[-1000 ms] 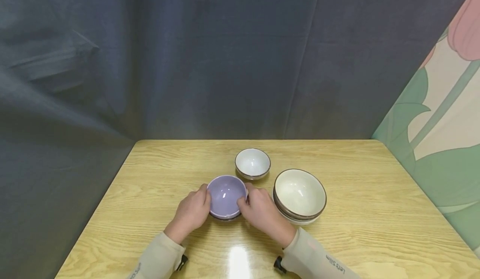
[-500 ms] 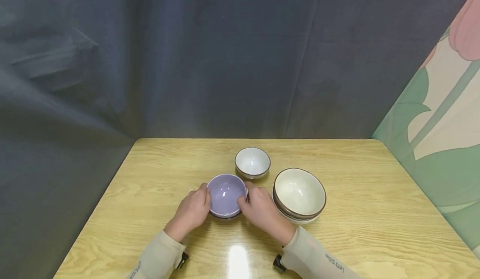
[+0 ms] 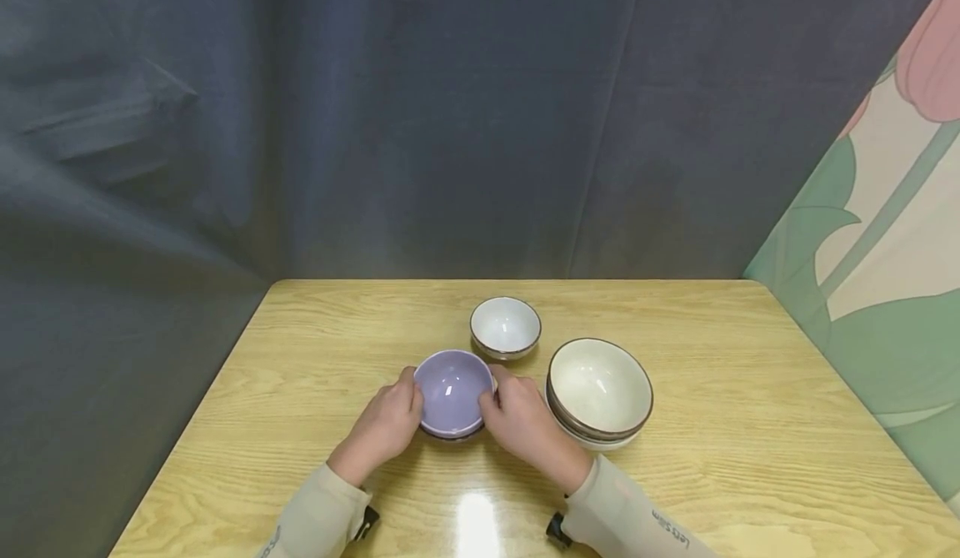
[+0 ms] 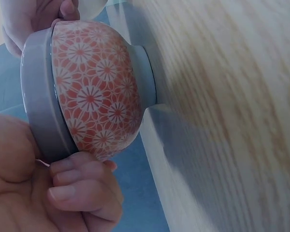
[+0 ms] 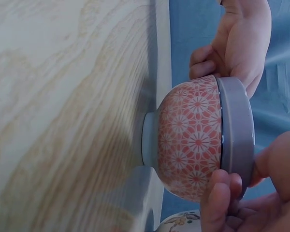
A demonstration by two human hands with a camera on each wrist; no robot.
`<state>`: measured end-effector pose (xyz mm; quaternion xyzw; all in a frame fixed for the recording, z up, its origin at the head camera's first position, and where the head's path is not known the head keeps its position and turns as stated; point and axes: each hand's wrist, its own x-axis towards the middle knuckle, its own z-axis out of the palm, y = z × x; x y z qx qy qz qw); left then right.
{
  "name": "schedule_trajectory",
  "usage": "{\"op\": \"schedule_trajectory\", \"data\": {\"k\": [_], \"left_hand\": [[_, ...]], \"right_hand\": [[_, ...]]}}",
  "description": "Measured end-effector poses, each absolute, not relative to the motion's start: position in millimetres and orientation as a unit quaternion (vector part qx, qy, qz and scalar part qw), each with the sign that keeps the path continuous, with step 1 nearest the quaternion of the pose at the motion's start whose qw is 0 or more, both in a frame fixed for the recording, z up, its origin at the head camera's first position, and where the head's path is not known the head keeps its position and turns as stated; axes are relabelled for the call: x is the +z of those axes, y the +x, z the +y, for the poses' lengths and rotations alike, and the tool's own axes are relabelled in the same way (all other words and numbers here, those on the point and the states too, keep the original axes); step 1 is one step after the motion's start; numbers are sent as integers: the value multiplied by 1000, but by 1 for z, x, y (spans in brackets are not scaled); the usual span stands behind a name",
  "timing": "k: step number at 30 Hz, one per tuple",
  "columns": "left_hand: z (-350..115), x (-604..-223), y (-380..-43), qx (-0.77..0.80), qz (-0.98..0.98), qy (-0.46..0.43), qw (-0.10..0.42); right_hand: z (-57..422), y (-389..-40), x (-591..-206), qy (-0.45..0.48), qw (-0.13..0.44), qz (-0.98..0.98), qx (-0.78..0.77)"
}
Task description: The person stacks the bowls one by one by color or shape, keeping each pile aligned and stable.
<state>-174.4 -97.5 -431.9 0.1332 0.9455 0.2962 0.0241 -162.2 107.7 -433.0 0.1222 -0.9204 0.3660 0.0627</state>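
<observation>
A lilac bowl (image 3: 452,391) sits nested in a second bowl with a red and white flower pattern (image 4: 94,87), rim upward. The patterned bowl's pale foot (image 5: 149,140) is right at the tabletop. From the left side, my left hand (image 3: 386,416) grips the pair, thumb at the lilac rim and fingers curled beneath. My right hand (image 3: 525,420) holds the opposite side in the same way, its thumb on the lilac rim. In the head view the lilac bowl hides most of the patterned one.
Behind the held pair stands a small white bowl (image 3: 506,324) with a dark rim. To the right is a stack of larger bowls, with a cream bowl (image 3: 600,384) on top. A dark curtain (image 3: 480,124) hangs behind the wooden table (image 3: 750,424).
The right thumb has shifted slightly outward toward the lilac bowl's rim. Both hands keep their hold, and the bowls stay where they were.
</observation>
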Motion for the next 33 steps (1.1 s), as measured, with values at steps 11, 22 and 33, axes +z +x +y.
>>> {"op": "schedule_trajectory", "data": {"k": [11, 22, 33], "left_hand": [[-97, -434, -175, 286, 950, 123, 29], [-93, -429, -176, 260, 957, 118, 53], [-92, -420, -175, 241, 960, 129, 61]], "right_hand": [[106, -164, -437, 130, 78, -924, 350], [101, -161, -440, 121, 95, -932, 328], [102, -162, -438, 113, 70, -935, 329]]}}
